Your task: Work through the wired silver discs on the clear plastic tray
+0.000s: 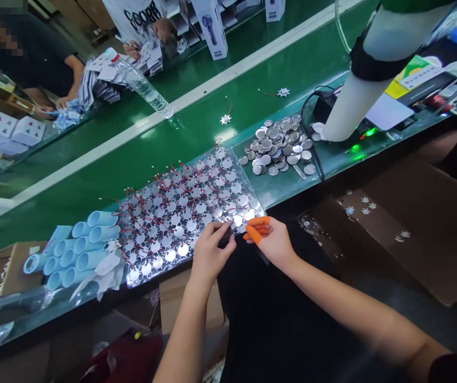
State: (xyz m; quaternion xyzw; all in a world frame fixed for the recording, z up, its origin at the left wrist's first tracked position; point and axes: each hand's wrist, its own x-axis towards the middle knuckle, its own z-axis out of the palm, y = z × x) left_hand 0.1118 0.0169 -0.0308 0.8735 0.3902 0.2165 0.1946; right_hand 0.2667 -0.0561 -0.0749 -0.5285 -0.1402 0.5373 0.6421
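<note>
My left hand [211,250] is at the near edge of the bench, fingers pinched round a small dark part that I cannot make out. My right hand [270,238], with orange finger cots on its fingertips, is curled close beside it, fingertips pointing towards the left hand. Both hands hover at the front right corner of a sheet of star-shaped metal discs with red wires [184,213], laid out in rows.
A pile of round silver discs [279,146] lies further right. Light blue tubes [80,244] are stacked at the left. Beyond runs a green conveyor belt [196,122] with a water bottle [144,85] and other people. An open cardboard box [404,223] sits lower right.
</note>
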